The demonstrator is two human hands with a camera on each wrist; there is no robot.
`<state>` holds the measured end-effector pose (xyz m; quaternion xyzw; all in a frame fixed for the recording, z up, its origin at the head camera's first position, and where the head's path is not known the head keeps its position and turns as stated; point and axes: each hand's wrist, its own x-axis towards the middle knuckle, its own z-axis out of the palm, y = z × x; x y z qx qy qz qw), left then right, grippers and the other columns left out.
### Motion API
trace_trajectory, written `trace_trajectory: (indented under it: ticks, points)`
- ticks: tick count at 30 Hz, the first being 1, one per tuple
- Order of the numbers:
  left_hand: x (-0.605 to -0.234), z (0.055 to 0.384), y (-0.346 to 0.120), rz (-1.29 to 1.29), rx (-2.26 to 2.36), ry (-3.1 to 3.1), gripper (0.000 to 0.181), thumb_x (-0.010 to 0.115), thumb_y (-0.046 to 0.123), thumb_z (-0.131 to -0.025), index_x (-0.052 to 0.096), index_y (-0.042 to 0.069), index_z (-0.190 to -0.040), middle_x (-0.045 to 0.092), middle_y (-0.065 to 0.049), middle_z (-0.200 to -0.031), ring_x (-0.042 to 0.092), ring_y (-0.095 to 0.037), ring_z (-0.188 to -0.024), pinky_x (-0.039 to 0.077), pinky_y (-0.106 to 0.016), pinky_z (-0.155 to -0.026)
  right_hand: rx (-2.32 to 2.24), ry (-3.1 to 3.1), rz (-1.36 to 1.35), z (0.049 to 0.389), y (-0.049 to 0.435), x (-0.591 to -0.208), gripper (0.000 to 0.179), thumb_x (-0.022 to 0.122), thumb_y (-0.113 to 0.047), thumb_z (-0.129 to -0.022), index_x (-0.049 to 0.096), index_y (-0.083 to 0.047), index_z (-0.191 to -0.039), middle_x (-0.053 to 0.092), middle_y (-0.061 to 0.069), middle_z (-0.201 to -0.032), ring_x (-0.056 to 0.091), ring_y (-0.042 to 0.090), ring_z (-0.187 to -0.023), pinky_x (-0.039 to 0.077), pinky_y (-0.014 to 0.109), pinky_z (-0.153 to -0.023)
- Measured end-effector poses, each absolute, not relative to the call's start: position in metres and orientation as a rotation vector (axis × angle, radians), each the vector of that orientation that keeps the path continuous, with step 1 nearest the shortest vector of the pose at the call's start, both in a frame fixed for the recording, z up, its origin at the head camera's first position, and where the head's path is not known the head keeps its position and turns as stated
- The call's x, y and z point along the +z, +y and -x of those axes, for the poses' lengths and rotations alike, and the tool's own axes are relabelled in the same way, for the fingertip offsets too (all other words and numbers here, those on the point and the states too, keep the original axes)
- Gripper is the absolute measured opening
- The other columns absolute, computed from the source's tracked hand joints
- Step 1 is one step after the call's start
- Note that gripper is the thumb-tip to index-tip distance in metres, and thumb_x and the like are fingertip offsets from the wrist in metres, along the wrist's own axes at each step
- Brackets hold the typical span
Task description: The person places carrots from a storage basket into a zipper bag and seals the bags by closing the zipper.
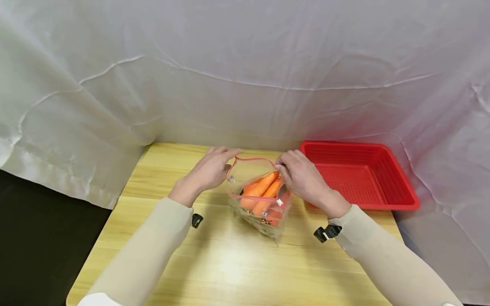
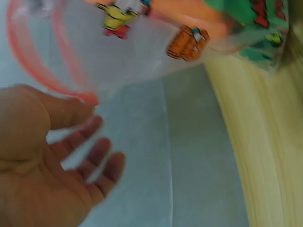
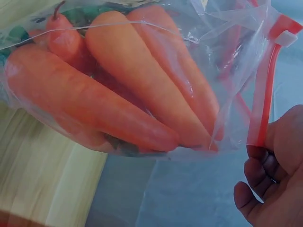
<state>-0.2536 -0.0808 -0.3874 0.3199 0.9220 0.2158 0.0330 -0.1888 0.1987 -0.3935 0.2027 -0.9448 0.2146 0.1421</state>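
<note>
A clear plastic zip bag (image 1: 245, 210) with a red zip strip and printed cartoon figures is at mid-table, its mouth spread wide. Inside lie several orange carrots (image 1: 262, 189), a small red pear-shaped item with a stem (image 3: 66, 40), and something green partly hidden behind them. On the left, my left hand (image 1: 208, 170) pinches the red-edged rim near its corner, thumb against the strip and the other fingers loose. Opposite it, my right hand (image 1: 302, 176) grips the rim at the other end between thumb and curled fingers. A white slider (image 3: 286, 39) sits on the strip close to that hand.
At the table's back right corner stands a red plastic basket (image 1: 394, 178) with a perforated bottom, just beyond my right hand. The light wooden table (image 1: 214, 267) ends at a pale grey cloth (image 1: 237, 106) hanging behind and at the sides.
</note>
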Motion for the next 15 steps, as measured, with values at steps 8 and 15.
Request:
trace_trajectory:
  ticks: [8, 15]
  points:
    - [-0.394, 0.263, -0.070, -1.187, 0.592, 2.854, 0.012, 0.066, 0.017, -0.104, 0.078, 0.014, -0.106, 0.075, 0.001, -0.110, 0.063, -0.023, -0.109, 0.044, -0.043, -0.110, 0.810, -2.834, -0.337, 0.155, 0.206, -0.390, 0.031, 0.073, -0.039, -0.099, 0.069, -0.009, -0.106, 0.065, 0.006, -0.100, 0.058, 0.022, -0.090, 0.049, 0.041, -0.079]
    - [-0.383, 0.258, -0.074, -1.121, 0.566, 2.872, 0.014, 0.065, 0.021, -0.105, 0.075, 0.013, -0.109, 0.074, 0.000, -0.112, 0.058, -0.023, -0.103, 0.046, -0.038, -0.099, 0.482, -2.870, -0.580, 0.108, 0.197, -0.395, 0.038, 0.083, -0.048, -0.086, 0.073, -0.014, -0.099, 0.071, -0.001, -0.096, 0.063, 0.020, -0.090, 0.051, 0.042, -0.080]
